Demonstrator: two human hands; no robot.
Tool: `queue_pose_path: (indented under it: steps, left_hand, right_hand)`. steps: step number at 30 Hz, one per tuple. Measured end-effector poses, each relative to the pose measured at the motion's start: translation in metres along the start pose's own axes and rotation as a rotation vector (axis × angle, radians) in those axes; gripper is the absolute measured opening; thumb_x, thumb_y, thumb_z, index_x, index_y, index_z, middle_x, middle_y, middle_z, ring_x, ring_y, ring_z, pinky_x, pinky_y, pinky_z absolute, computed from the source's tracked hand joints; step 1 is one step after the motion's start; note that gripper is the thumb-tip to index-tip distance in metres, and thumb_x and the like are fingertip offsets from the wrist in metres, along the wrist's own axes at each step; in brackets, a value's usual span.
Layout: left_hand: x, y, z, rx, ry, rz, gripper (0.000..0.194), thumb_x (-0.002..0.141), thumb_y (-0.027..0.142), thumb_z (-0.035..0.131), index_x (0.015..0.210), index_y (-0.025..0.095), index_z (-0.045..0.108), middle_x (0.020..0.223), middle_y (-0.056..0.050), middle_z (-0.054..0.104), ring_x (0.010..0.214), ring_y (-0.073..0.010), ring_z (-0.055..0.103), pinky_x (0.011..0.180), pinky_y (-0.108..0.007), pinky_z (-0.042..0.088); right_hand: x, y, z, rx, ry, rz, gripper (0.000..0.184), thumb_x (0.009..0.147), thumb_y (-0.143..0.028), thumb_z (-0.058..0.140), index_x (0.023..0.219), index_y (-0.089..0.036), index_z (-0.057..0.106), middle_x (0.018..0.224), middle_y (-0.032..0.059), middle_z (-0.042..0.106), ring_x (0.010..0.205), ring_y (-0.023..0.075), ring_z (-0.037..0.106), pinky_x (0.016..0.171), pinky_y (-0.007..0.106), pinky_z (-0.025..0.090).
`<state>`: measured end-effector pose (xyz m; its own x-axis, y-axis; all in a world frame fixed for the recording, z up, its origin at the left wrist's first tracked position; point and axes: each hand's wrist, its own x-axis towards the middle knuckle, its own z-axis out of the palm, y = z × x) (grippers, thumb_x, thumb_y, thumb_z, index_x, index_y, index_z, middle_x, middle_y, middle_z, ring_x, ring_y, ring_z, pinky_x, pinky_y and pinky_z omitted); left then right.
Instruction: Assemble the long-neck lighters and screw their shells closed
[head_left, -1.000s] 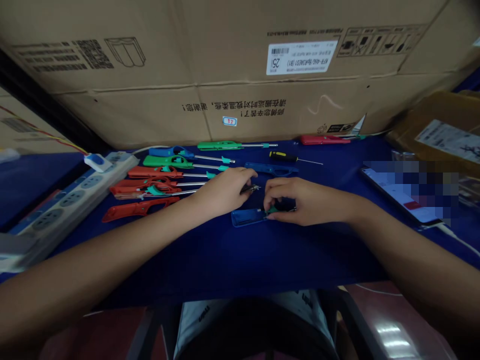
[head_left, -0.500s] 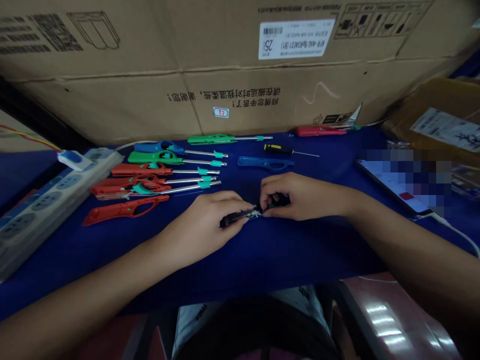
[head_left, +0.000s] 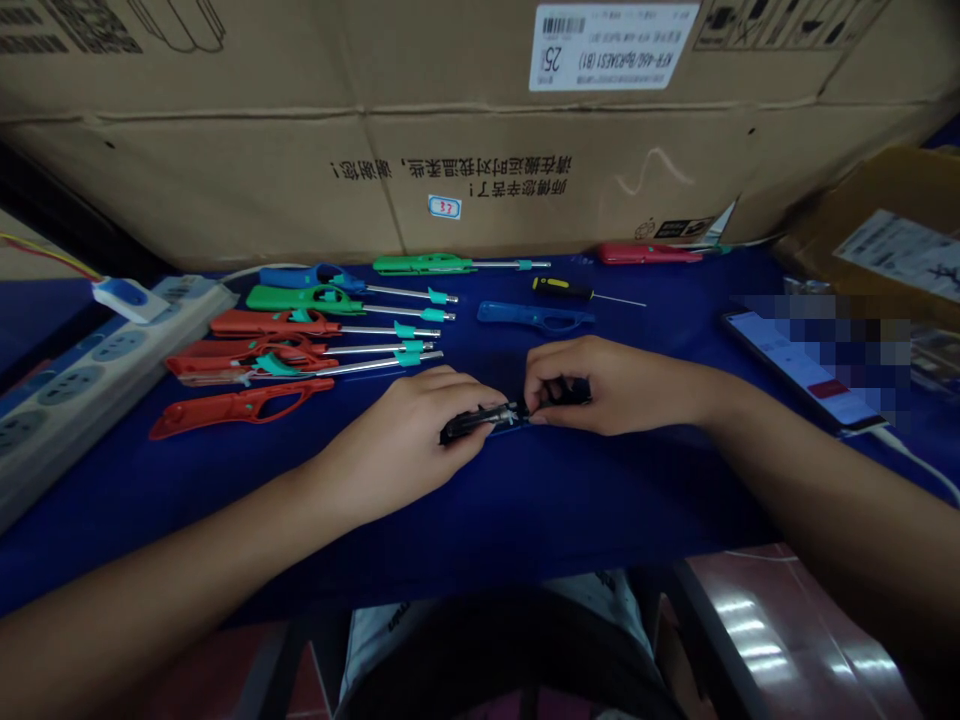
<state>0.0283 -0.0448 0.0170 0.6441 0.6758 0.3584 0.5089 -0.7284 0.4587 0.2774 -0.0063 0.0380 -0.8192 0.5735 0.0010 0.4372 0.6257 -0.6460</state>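
Observation:
My left hand is closed round a dark lighter handle with metal parts at its right end, held low over the blue cloth. Most of the handle is hidden by my fingers. My right hand pinches thumb against fingertips just right of that end. Whatever lies in this pinch is too small and dark to make out. Beyond my right hand lies a blue handle shell, and behind it a black and yellow screwdriver. An orange-red handle shell rests to the left of my left hand.
Several long-nosed lighters with metal tubes and green tape lie at left. A green lighter and a red one lie along the cardboard box. A power strip is far left; a phone with cable is at right.
The camera view has tipped slightly, so the box appears higher. Both hands keep their grips, the right fingertips a little farther from my left hand, and the handle's metal end shows more plainly.

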Motion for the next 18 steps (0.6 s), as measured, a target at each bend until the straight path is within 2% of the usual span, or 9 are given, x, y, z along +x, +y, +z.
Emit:
queue_pose_path:
  steps: [18]
  left_hand:
    - [-0.0006, 0.0014, 0.0046, -0.043, 0.007, -0.003, 0.026, 0.091, 0.012, 0.065, 0.116, 0.017, 0.071, 0.104, -0.003, 0.073, 0.094, -0.0146, 0.070, 0.085, -0.025, 0.054]
  right_hand:
    - [0.0002, 0.0003, 0.0009, -0.018, 0.005, -0.024, 0.010, 0.088, -0.009, 0.063, 0.093, -0.016, 0.068, 0.091, 0.0013, 0.064, 0.078, 0.0118, 0.059, 0.072, 0.025, 0.048]
